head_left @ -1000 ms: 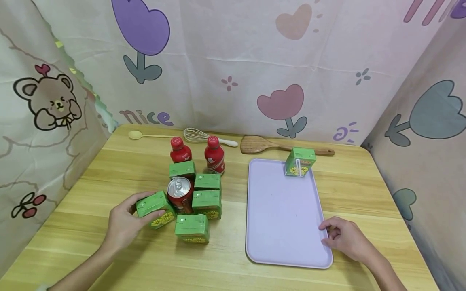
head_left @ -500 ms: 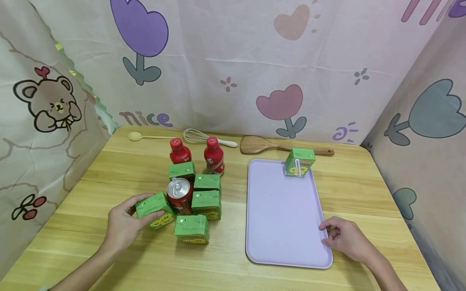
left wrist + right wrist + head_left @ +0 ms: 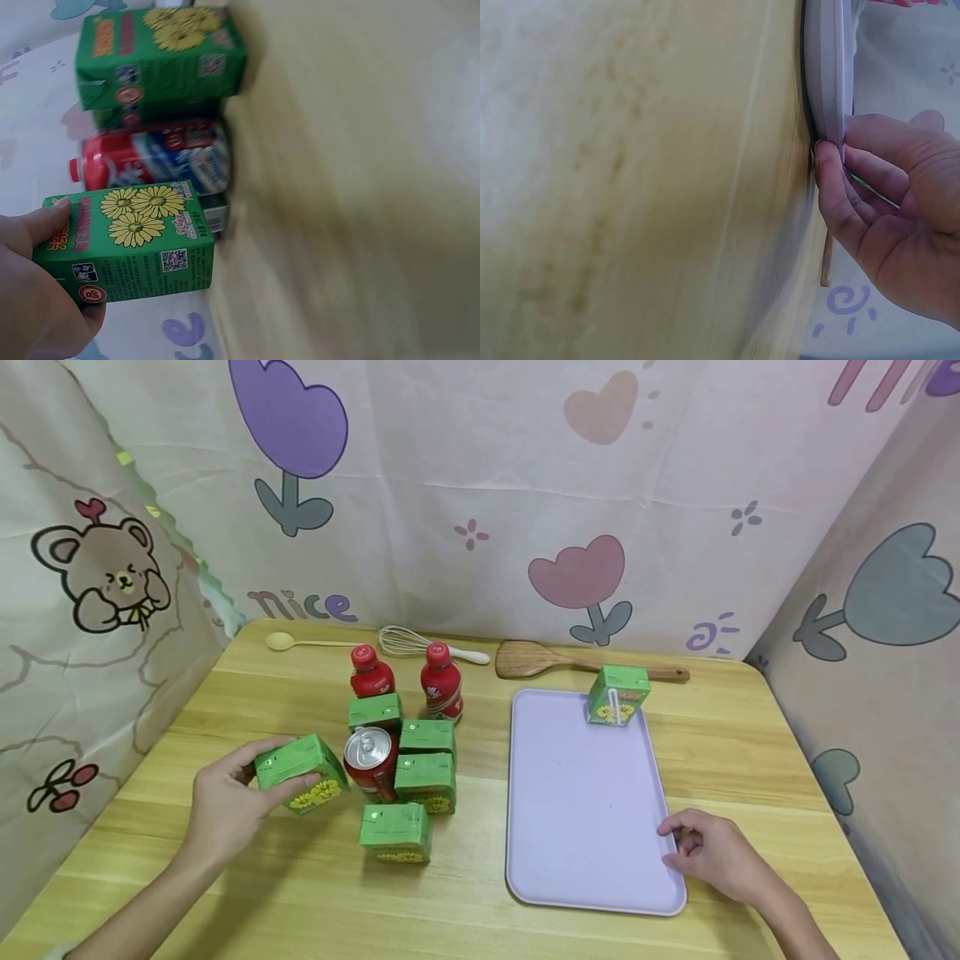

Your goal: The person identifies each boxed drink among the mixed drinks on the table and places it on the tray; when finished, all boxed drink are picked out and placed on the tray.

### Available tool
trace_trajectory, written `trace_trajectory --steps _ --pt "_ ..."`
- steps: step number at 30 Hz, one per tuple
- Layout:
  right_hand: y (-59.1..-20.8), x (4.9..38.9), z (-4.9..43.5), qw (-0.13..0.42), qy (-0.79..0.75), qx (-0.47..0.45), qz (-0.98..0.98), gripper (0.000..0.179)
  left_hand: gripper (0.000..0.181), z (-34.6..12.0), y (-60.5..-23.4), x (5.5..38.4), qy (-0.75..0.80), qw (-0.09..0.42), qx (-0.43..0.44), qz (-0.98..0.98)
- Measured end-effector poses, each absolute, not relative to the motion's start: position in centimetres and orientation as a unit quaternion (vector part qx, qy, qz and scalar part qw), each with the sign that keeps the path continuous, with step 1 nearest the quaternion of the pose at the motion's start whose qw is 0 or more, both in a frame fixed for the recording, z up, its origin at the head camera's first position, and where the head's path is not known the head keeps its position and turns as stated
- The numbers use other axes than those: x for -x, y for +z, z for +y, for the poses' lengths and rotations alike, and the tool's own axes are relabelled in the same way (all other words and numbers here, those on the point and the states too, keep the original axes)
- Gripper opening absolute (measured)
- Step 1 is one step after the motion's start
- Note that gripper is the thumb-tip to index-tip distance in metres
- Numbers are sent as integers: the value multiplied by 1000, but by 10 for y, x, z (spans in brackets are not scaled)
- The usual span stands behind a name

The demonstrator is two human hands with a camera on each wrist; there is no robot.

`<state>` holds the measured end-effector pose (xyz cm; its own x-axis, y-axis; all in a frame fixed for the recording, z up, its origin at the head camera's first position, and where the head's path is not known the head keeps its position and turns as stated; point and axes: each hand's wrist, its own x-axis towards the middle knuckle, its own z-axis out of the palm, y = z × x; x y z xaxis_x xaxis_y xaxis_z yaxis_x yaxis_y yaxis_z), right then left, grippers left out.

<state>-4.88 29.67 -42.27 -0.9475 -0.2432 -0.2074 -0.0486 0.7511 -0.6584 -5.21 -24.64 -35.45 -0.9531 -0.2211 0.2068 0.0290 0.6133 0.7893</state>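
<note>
My left hand [image 3: 228, 797] grips a green drink carton [image 3: 302, 772] with yellow flowers, thumb on its near side and fingers behind. In the left wrist view the carton [image 3: 135, 244] is held near its top end. It is tilted and just left of a red soda can [image 3: 371, 764]. Several more green cartons [image 3: 396, 833] stand around the can's right, back and front. On the right, my right hand [image 3: 711, 852] pinches the right rim of a pale purple tray [image 3: 585, 802]; the right wrist view shows fingers on both sides of the tray's edge [image 3: 826, 75].
Two red bottles [image 3: 442, 683] stand behind the cartons. A further green carton [image 3: 618, 695] is at the tray's back right corner. Along the table's back edge lie a yellow spoon [image 3: 281, 642], a whisk [image 3: 405, 641] and a wooden spatula [image 3: 525, 658]. Patterned cloth [image 3: 480, 460] hangs behind.
My left hand has moved left and slightly up with the green carton, opening a gap between it and the front carton. The right hand and tray have stayed in place.
</note>
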Motion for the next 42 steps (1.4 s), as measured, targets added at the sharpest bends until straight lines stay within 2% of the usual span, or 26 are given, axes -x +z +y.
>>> trace_trajectory --steps 16,25,38,42 --pt "-423 48 297 139 -355 84 920 29 54 -252 -307 57 -384 146 -57 -910" --pt "-423 49 297 141 -359 84 919 29 52 -247 -281 61 -403 191 -32 -895" --pt "-422 48 298 149 -356 77 919 30 48 -216 -261 78 -446 176 2 -877" --pt "-422 48 298 148 -355 79 919 30 47 -204 -258 85 -476 157 25 -865"
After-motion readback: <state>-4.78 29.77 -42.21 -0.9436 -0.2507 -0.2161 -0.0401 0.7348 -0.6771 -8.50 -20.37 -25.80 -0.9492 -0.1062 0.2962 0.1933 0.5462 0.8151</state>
